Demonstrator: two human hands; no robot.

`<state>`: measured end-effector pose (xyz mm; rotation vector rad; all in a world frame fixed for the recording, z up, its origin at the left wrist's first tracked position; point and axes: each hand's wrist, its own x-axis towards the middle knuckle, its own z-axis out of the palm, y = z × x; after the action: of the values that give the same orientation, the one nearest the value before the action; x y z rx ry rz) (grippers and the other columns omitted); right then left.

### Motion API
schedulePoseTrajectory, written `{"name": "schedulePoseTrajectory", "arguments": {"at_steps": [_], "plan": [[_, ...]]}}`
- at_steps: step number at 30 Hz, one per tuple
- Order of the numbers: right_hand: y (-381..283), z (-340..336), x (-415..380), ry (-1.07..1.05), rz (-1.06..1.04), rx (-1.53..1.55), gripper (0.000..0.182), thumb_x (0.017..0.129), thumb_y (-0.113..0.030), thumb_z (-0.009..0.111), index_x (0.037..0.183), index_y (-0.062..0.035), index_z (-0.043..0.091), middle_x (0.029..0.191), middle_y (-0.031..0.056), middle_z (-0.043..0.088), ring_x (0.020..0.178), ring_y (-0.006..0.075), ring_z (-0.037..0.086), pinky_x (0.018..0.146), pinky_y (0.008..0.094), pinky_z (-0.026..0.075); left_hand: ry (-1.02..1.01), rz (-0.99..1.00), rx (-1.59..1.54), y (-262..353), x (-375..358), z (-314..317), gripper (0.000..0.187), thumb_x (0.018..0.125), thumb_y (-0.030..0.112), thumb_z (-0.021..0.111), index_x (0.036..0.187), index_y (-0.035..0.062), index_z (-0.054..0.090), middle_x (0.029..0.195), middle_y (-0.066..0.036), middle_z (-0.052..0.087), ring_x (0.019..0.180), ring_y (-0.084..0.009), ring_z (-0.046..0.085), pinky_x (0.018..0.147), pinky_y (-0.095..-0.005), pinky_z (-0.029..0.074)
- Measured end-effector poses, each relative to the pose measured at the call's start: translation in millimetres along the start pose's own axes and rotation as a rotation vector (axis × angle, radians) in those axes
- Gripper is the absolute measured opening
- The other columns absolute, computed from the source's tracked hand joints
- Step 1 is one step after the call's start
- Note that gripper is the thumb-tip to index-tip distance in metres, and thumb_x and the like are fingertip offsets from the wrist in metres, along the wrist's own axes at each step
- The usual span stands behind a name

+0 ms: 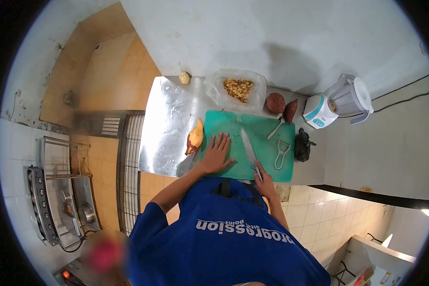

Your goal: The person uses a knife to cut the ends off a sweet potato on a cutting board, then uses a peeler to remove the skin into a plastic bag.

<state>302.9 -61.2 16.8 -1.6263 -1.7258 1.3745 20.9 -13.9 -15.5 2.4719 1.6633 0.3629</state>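
My left hand (217, 153) lies flat with fingers spread on the left part of a green cutting board (267, 125). Just left of the board is a partly peeled sweet potato (195, 137), orange-yellow with red-brown skin at its lower end. At the board's front edge, my right hand (264, 185) is wrapped around the handle of a kitchen knife (249, 148). Its blade points away from me, flat over the board. A white Y-shaped peeler (282, 155) rests on the board's right side. Beyond it is a white-handled utensil (275, 130), its far end beside the unpeeled sweet potatoes.
Behind the board sits a clear plastic bag (215, 95) holding chopped brownish pieces (238, 89). Two sweet potatoes (275, 102), a black plastic bag (303, 145) and a blender (321, 112) stand right. A pale round piece (184, 77) lies at the counter's back left. A blurred person is lower left.
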Motion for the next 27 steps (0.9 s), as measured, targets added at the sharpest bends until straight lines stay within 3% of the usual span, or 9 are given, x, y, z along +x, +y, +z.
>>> {"name": "schedulePoseTrajectory", "arguments": {"at_steps": [5, 8, 10, 11, 13, 23, 25, 26, 27], "plan": [[1.1, 8.6, 3.8, -0.158, -0.071, -0.024, 0.059, 0.100, -0.015, 0.054, 0.156, -0.0160, 0.036, 0.148, 0.0242, 0.049, 0.139, 0.0342, 0.047, 0.114, 0.0396, 0.035, -0.087, 0.130, -0.012, 2.0, -8.7, 2.9, 0.094, 0.096, 0.067, 0.040, 0.152, -0.0086, 0.029, 0.164, -0.023, 0.020, 0.153, -0.0415, 0.011, 0.122, -0.0586, 0.007], [8.8, 6.3, 6.7, -0.222, 0.015, 0.023, 0.058, 0.101, -0.016, 0.054, 0.156, -0.0188, 0.037, 0.131, 0.0222, 0.063, 0.115, 0.0316, 0.065, 0.099, 0.0370, 0.049, -0.076, 0.136, -0.008, 1.5, -8.2, 4.5, 0.094, 0.096, 0.067, 0.040, 0.152, -0.0082, 0.029, 0.164, -0.023, 0.019, 0.153, -0.0423, 0.010, 0.122, -0.0587, 0.006], [-6.6, -6.7, 4.7, -0.350, 0.214, 0.303, 0.059, 0.103, -0.016, 0.053, 0.158, -0.0211, 0.034, 0.095, 0.0112, 0.067, 0.069, 0.0186, 0.064, 0.062, 0.0310, 0.053, -0.073, 0.145, -0.024, 1.3, -5.8, -0.2, 0.094, 0.096, 0.067, 0.040, 0.152, -0.0076, 0.029, 0.164, -0.022, 0.019, 0.153, -0.0426, 0.009, 0.122, -0.0591, 0.006], [-16.1, -11.7, 4.8, -0.351, 0.205, 0.300, 0.059, 0.103, -0.016, 0.053, 0.158, -0.0211, 0.034, 0.095, 0.0112, 0.067, 0.069, 0.0186, 0.064, 0.062, 0.0310, 0.053, -0.070, 0.156, -0.039, -0.1, -2.5, -4.7, 0.093, 0.096, 0.067, 0.039, 0.152, -0.0070, 0.029, 0.164, -0.022, 0.019, 0.153, -0.0429, 0.009, 0.122, -0.0596, 0.006], [-34.8, -22.3, 6.6, -0.396, 0.253, 0.601, 0.062, 0.104, -0.015, 0.052, 0.160, -0.0236, 0.028, 0.072, 0.0004, 0.048, 0.047, 0.0076, 0.040, 0.041, 0.0251, 0.035, -0.003, 0.170, -0.021, -2.1, 13.4, -19.5, 0.092, 0.097, 0.067, 0.039, 0.152, -0.0058, 0.030, 0.164, -0.020, 0.020, 0.153, -0.0431, 0.008, 0.122, -0.0603, 0.005], [-128.5, -64.4, 60.7, -0.219, 0.133, 0.654, 0.063, 0.102, -0.015, 0.050, 0.160, -0.0236, 0.026, 0.073, 0.0002, 0.048, 0.045, 0.0080, 0.040, 0.038, 0.0252, 0.033, 0.172, 0.155, 0.014, -67.9, 190.4, -95.3, 0.074, 0.100, 0.058, 0.038, 0.152, 0.0053, 0.038, 0.155, -0.013, 0.044, 0.153, -0.0402, 0.011, 0.121, -0.0631, 0.006], [-132.8, -64.2, 64.5, -0.194, 0.114, 0.617, 0.063, 0.102, -0.015, 0.050, 0.160, -0.0236, 0.027, 0.073, 0.0003, 0.048, 0.045, 0.0081, 0.040, 0.038, 0.0255, 0.033, 0.059, -0.101, -0.332, -75.5, 215.6, -106.9, 0.060, 0.102, 0.046, 0.045, 0.147, 0.0065, 0.047, 0.137, -0.020, 0.059, 0.145, -0.0388, 0.036, 0.118, -0.0557, 0.026], [-132.3, -60.9, 63.6, -0.160, 0.104, 0.606, 0.062, 0.102, -0.015, 0.051, 0.160, -0.0235, 0.028, 0.072, 0.0001, 0.049, 0.045, 0.0080, 0.041, 0.039, 0.0260, 0.034, 0.065, -0.096, -0.330, -78.8, 222.7, -109.7, 0.060, 0.102, 0.046, 0.045, 0.147, 0.0065, 0.047, 0.137, -0.020, 0.059, 0.145, -0.0388, 0.036, 0.118, -0.0557, 0.026], [-129.2, -56.9, 62.2, -0.125, 0.096, 0.597, 0.061, 0.102, -0.015, 0.051, 0.159, -0.0233, 0.030, 0.071, -0.0002, 0.049, 0.046, 0.0078, 0.042, 0.039, 0.0266, 0.034, 0.106, -0.084, -0.399, -88.4, 230.8, -97.1, 0.052, 0.101, 0.040, 0.050, 0.138, 0.0053, 0.055, 0.123, -0.021, 0.065, 0.129, -0.0374, 0.050, 0.108, -0.0500, 0.038]]}}
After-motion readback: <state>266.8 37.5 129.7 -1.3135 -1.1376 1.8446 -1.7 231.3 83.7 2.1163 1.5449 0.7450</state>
